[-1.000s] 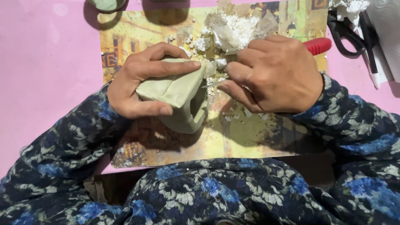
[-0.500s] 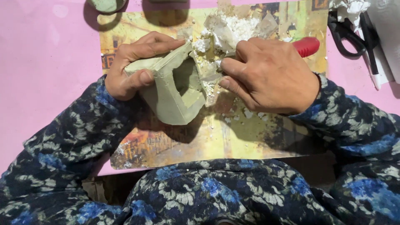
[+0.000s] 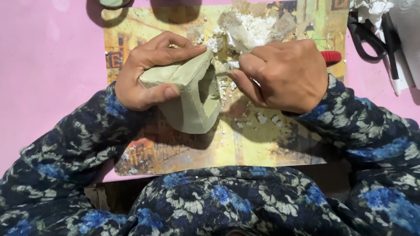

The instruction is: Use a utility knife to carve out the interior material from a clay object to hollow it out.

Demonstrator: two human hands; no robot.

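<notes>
Between the thumb and fingers of the left hand (image 3: 148, 72), a hollow green clay piece (image 3: 192, 94) is sitting clamped above the picture mat (image 3: 262, 144); the right hand (image 3: 284, 74) is gripping a red-handled tool (image 3: 330, 57), fingers closed, at its opening.

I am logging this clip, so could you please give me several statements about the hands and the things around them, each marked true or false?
1. The left hand grips the hollow grey-green clay block. True.
2. The right hand is empty. False: it holds a red-handled tool whose tip meets the block's opening.
3. White crumbs lie piled on the printed yellow mat. True.
4. The black scissors lie on the mat. False: they lie off it, on the pink table, to the right.
5. The block's opening faces the left hand. False: it faces the right hand.
</notes>
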